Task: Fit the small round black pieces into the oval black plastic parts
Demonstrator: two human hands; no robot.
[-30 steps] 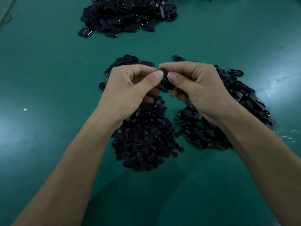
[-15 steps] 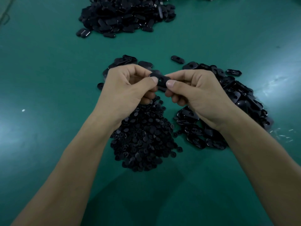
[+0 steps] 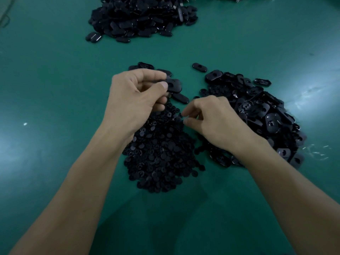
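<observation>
1. Oval part [image 3: 173,85]: one piece, held above the tabletop [image 3: 55,92] just beyond the top of the round-piece heap. Its broad face is turned up toward the camera, with a centre opening showing. The long axis runs roughly left to right, and the free end points to the person's right.
2. Left hand [image 3: 136,102]: the thumb and curled fingers [image 3: 147,75] are clamped on the left end of the oval part.
3. Right hand [image 3: 217,122]: it is down at the upper right edge of the heap of small round pieces [image 3: 160,155], with thumb and forefinger tips drawn close together. I cannot tell whether a round piece is pinched between them.
4. Heap of oval parts [image 3: 261,115]: a large stock lying under and to the right of the right hand. A loose oval part [image 3: 199,67] lies just beyond it.
5. Far heap [image 3: 139,17]: a big mound of oval pieces at the top of the view, well apart from the hands. It is probably finished work, though the fit cannot be checked at that range.
6. Progress, as judged: mid-run. Both feed heaps remain large, so much is left. The piece in hand appears not yet fitted, and fetching a round piece seems to be the current step.
</observation>
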